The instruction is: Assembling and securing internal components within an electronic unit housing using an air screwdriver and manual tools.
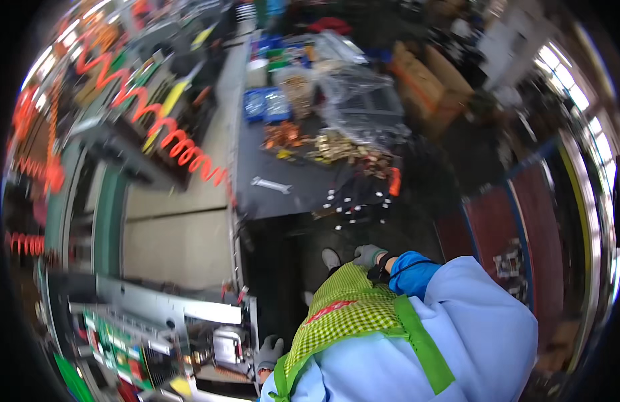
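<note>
Both of my hands wear grey gloves. My left hand (pixel 269 352) hangs low beside the near end of the bench, its fingers a little apart and nothing visible in them. Close to it on the left lies an open metal-framed unit with a green circuit board (pixel 112 345) and a silvery boxed part (pixel 227 346). My right hand (pixel 368 254) is in front of my body, by the edge of the green checked apron (pixel 350 305). A dark band circles that wrist. Blur and the angle hide how its fingers are bent.
Ahead stands a dark table (pixel 259 201) with a wrench (pixel 271 185), copper-coloured parts (pixel 281 135), blue packs (pixel 267 105) and clear plastic wrap (pixel 363 100). A red coiled hose (pixel 182 147) stretches over the left bench. A cardboard box (pixel 430 90) and dark red panels (pixel 504 221) are right.
</note>
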Demonstrator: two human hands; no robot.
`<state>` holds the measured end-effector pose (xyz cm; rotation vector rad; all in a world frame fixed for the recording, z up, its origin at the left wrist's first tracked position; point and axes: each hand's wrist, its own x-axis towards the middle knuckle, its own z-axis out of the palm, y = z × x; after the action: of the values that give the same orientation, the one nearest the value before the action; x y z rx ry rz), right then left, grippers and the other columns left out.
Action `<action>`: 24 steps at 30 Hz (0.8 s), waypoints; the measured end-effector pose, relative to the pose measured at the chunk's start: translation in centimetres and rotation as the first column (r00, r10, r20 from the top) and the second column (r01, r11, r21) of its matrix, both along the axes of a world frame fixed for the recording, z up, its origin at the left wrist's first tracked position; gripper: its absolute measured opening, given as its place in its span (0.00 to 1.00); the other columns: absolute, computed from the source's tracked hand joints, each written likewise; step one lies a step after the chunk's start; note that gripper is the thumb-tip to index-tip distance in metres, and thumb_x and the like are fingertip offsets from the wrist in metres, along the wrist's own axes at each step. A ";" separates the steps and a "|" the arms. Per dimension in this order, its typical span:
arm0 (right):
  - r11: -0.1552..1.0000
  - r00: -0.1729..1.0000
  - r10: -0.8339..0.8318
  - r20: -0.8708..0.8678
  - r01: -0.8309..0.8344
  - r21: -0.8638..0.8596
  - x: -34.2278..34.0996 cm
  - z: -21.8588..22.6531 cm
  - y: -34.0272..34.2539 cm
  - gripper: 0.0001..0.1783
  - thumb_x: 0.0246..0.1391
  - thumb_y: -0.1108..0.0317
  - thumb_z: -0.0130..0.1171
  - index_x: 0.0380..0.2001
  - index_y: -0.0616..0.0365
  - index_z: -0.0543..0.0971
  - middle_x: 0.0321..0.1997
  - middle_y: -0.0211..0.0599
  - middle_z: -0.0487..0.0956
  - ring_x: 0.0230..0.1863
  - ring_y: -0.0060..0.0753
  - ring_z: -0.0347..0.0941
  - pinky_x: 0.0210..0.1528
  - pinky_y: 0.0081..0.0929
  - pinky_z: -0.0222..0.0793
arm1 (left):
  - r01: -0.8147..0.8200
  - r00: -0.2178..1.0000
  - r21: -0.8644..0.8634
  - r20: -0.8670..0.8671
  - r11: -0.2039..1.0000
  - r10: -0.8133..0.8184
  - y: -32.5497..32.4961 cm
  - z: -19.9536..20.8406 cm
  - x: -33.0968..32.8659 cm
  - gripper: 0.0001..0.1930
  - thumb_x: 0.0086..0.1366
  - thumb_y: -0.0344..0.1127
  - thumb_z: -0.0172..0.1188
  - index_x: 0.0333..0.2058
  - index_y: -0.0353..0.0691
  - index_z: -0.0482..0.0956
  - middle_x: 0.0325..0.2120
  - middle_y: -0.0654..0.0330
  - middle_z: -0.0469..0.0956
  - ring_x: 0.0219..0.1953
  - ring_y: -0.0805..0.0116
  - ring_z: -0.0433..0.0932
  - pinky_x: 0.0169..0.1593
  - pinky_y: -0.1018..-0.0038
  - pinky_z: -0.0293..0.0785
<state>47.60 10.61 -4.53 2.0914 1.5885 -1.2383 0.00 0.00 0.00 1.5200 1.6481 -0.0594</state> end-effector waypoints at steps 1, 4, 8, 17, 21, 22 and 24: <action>0.993 0.994 -0.096 -0.052 0.100 0.063 -1.8 -0.5 -0.8 0.28 0.45 0.47 0.60 0.46 0.54 0.80 0.47 0.50 0.79 0.50 0.45 0.75 0.53 0.37 0.68 | -0.102 0.982 -0.109 0.150 0.989 0.118 2.2 -1.7 -1.9 0.23 0.61 0.46 0.59 0.50 0.38 0.74 0.42 0.50 0.80 0.44 0.59 0.79 0.50 0.67 0.74; 0.966 0.969 -0.242 -0.049 0.246 0.083 8.7 3.3 -6.5 0.28 0.44 0.46 0.60 0.45 0.54 0.80 0.47 0.49 0.79 0.49 0.46 0.75 0.52 0.38 0.69 | -0.085 0.896 -0.287 0.396 0.954 0.199 1.6 -6.6 9.1 0.23 0.61 0.44 0.60 0.50 0.36 0.74 0.41 0.52 0.80 0.42 0.64 0.78 0.47 0.69 0.74; 0.925 0.925 -0.380 0.008 0.380 0.020 10.5 0.2 -13.7 0.28 0.46 0.47 0.60 0.44 0.55 0.80 0.48 0.48 0.78 0.51 0.47 0.74 0.53 0.38 0.68 | 0.131 0.892 -0.272 0.452 0.953 0.007 5.4 -7.8 11.3 0.20 0.63 0.42 0.59 0.49 0.35 0.74 0.39 0.56 0.80 0.39 0.68 0.78 0.44 0.72 0.75; 0.791 0.860 -0.497 -0.117 0.504 0.346 20.1 5.6 -8.9 0.26 0.47 0.51 0.61 0.44 0.58 0.77 0.45 0.52 0.78 0.49 0.51 0.73 0.51 0.39 0.68 | 0.222 0.914 -0.315 0.396 0.923 -0.085 10.1 -10.7 19.2 0.20 0.64 0.42 0.58 0.50 0.37 0.74 0.41 0.57 0.79 0.41 0.68 0.77 0.46 0.72 0.75; 0.492 0.934 -0.341 -0.103 0.271 0.827 27.3 9.8 4.4 0.23 0.48 0.60 0.59 0.48 0.56 0.74 0.47 0.50 0.75 0.49 0.55 0.70 0.50 0.42 0.68 | -0.012 0.878 -0.393 0.435 0.920 0.198 14.1 -5.1 24.2 0.20 0.63 0.42 0.59 0.48 0.34 0.74 0.33 0.58 0.79 0.31 0.71 0.77 0.35 0.75 0.75; 0.582 0.947 -0.313 -0.068 0.248 0.775 27.7 13.5 9.2 0.23 0.48 0.62 0.58 0.49 0.55 0.74 0.46 0.49 0.75 0.49 0.55 0.70 0.50 0.42 0.68 | -0.121 0.866 -0.407 0.403 0.905 0.297 14.3 -4.8 24.2 0.18 0.63 0.40 0.59 0.47 0.34 0.74 0.32 0.58 0.79 0.30 0.71 0.77 0.34 0.75 0.75; 0.528 0.970 -0.231 0.069 0.066 0.847 31.9 12.4 17.2 0.22 0.48 0.61 0.58 0.49 0.52 0.73 0.49 0.44 0.73 0.52 0.50 0.70 0.52 0.42 0.68 | -0.247 0.852 -0.401 0.344 0.882 0.395 14.6 -3.8 25.0 0.16 0.63 0.38 0.58 0.45 0.34 0.74 0.29 0.59 0.78 0.28 0.72 0.77 0.31 0.74 0.74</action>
<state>79.47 27.84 7.84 2.8181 2.2324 -0.2106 25.01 14.61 -3.78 0.8930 1.4317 0.1488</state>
